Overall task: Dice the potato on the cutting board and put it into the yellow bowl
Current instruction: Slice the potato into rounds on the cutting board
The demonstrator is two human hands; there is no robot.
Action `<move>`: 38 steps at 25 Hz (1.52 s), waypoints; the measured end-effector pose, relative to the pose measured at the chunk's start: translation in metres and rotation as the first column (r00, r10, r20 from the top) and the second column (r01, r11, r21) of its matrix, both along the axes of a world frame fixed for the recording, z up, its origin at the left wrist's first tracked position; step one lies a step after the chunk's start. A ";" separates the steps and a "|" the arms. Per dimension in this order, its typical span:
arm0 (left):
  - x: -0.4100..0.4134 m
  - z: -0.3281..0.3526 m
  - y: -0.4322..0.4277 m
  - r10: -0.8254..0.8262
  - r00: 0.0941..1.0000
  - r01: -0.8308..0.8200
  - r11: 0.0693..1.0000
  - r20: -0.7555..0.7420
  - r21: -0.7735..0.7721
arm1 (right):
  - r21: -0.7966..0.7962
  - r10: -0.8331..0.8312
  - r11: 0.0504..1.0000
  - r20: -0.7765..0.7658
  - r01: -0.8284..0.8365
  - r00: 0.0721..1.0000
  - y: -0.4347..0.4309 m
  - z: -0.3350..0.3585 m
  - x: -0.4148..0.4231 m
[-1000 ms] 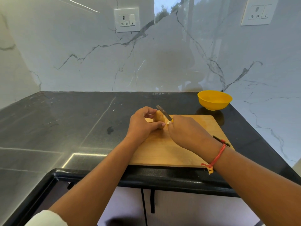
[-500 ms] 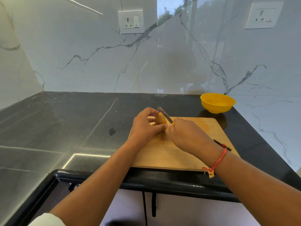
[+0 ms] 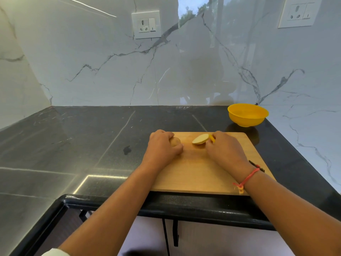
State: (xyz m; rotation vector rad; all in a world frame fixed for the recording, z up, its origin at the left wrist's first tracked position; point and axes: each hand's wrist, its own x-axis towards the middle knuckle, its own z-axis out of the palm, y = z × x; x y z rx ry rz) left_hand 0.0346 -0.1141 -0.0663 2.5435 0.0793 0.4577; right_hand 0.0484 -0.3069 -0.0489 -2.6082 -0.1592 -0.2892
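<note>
Halving just finished: left hand [image 3: 162,146] curls round one potato half [image 3: 175,141]. Right hand [image 3: 227,150] grips knife [image 3: 212,138] beside other half [image 3: 200,139], mid-frame; dicing remains.

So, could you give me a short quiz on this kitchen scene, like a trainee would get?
1. True or false: the yellow bowl is empty.
2. The left hand holds: A a potato piece, B a spoon, C nothing.
3. Fill in: the right hand grips a ____ handle.

Key: 1 true; 2 A; 3 yellow.
</note>
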 end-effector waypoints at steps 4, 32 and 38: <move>0.002 -0.002 -0.003 0.026 0.999 -0.028 0.997 0.034 0.078 | 0.075 -0.071 0.994 -0.033 0.073 0.997 -0.017 -0.004 0.028; -0.007 0.011 0.032 -0.168 0.972 0.147 0.981 -0.166 -0.128 | 0.156 0.231 0.962 -0.042 -0.222 0.972 0.021 0.003 0.052; -0.011 0.005 0.032 -0.136 0.987 0.120 0.979 -0.090 -0.164 | 0.108 0.327 0.944 -0.203 -0.311 0.923 0.026 0.026 0.019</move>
